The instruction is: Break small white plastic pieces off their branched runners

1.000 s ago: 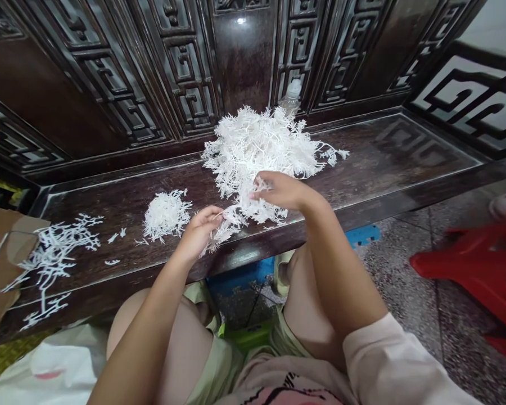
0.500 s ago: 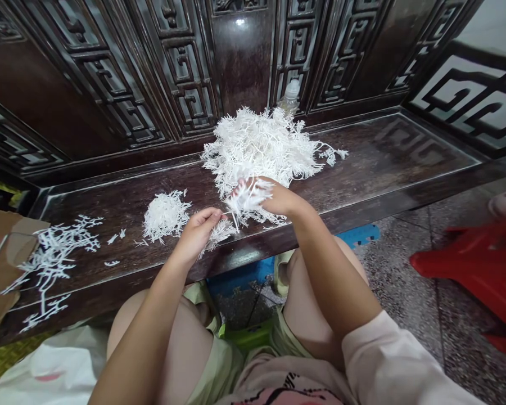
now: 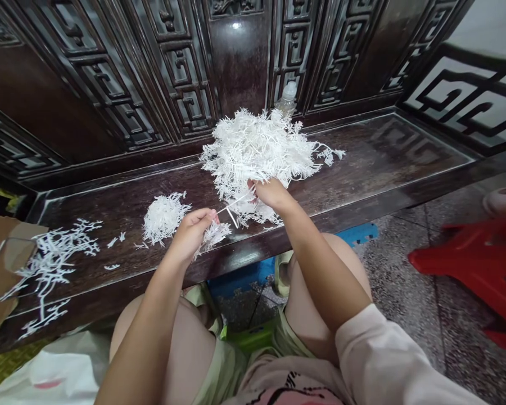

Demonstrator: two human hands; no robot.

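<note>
A big heap of white plastic sprigs (image 3: 261,140) with feathery tips lies on the dark wooden bench. My right hand (image 3: 272,192) is at the heap's front edge, fingers closed around part of a thin white stem (image 3: 235,203). That stem runs down to my left hand (image 3: 194,228), which pinches its other end between thumb and fingers. Just beside my left hand is a small clump of sprigs (image 3: 215,233) near the bench's front edge. Further left sits a rounded pile of short white sprig pieces (image 3: 165,218). My right fingertips are partly hidden among the sprigs.
Bare white branched stems (image 3: 61,253) lie at the bench's left end against a cardboard piece (image 3: 4,239). A clear bottle (image 3: 287,98) stands behind the heap, by the carved backrest (image 3: 240,62). A red plastic stool (image 3: 468,261) is on the floor at right.
My right hand has moved slightly up toward the heap, and the blurred white tuft in front of it no longer shows. A stem now stretches between my hands. My left hand shifted slightly left.
</note>
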